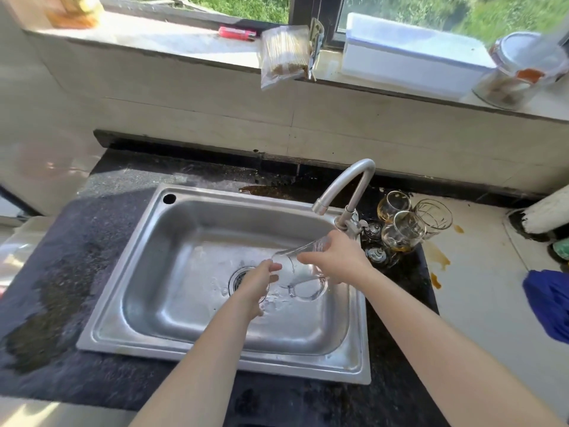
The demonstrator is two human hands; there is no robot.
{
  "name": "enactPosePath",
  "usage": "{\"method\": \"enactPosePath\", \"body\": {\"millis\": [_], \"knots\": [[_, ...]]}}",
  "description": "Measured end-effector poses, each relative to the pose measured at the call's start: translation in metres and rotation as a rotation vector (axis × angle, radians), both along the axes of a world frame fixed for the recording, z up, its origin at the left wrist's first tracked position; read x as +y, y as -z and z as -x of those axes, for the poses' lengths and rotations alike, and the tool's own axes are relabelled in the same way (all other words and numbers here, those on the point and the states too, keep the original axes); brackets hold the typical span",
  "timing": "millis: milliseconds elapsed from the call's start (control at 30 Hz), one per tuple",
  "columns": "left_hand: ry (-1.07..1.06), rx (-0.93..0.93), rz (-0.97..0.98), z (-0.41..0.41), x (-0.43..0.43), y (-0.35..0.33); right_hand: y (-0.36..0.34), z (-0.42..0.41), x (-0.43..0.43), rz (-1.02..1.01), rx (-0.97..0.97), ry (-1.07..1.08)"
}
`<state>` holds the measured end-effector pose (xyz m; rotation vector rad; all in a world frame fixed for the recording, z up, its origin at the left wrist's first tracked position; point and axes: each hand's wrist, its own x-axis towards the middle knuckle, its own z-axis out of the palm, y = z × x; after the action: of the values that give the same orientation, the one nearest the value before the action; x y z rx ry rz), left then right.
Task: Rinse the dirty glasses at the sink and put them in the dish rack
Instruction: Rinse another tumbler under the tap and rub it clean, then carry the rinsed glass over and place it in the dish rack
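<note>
A clear glass (303, 257) is held tilted over the basin of the stainless steel sink (215, 360), just right of the drain (238, 277) and below the spout of the faucet (348, 186). The right hand (337, 257) grips it from above, fingers wrapped around its upper part. The left hand (255, 288) holds its lower end, thumb on top and fingers curled beneath. Whether the glass's mouth faces up or down is hard to tell through the clear wall. The basin floor around the drain is wet, with splashes.

On the dark counter (77, 272) just right of the faucet stand three dirty glasses (403, 231) close together, with amber residue inside. Brown spills (440, 257) stain the pale surface beside them, and a blue cloth (548, 303) lies at the right edge.

On the windowsill (154, 41) behind the sink lie a red lighter (237, 33), a plastic bag of thin sticks (284, 55), a white box (412, 60) and a glass jar (520, 72).
</note>
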<state>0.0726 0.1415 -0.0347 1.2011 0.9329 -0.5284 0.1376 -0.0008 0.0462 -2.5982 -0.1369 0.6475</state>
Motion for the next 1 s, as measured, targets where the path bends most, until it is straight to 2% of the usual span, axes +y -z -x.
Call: {"method": "enactPosePath", "body": {"millis": [233, 400, 500, 600, 667, 900, 1000], "knots": [[0.046, 0.0, -0.043, 0.018, -0.008, -0.004, -0.001, 0.017, -0.005, 0.0, -0.1, -0.028], [0.092, 0.005, -0.031, 0.033, -0.019, -0.012, 0.0, 0.037, -0.018, -0.104, -0.059, 0.084], [0.128, -0.005, 0.041, 0.043, -0.023, -0.022, -0.003, 0.05, -0.031, -0.24, -0.013, 0.23], [0.146, -0.108, 0.104, 0.049, -0.027, -0.036, -0.01, 0.066, -0.049, -0.608, 0.212, 0.519], [0.17, -0.213, 0.034, 0.052, -0.029, -0.047, -0.01, 0.082, -0.063, -0.787, 0.338, 0.663], [0.406, -0.487, -0.007, 0.082, -0.042, -0.085, -0.005, 0.169, -0.101, -1.157, 0.522, 0.844], [0.532, -0.514, 0.008, 0.095, -0.064, -0.097, -0.006, 0.208, -0.122, -1.201, 0.512, 0.939]]}}
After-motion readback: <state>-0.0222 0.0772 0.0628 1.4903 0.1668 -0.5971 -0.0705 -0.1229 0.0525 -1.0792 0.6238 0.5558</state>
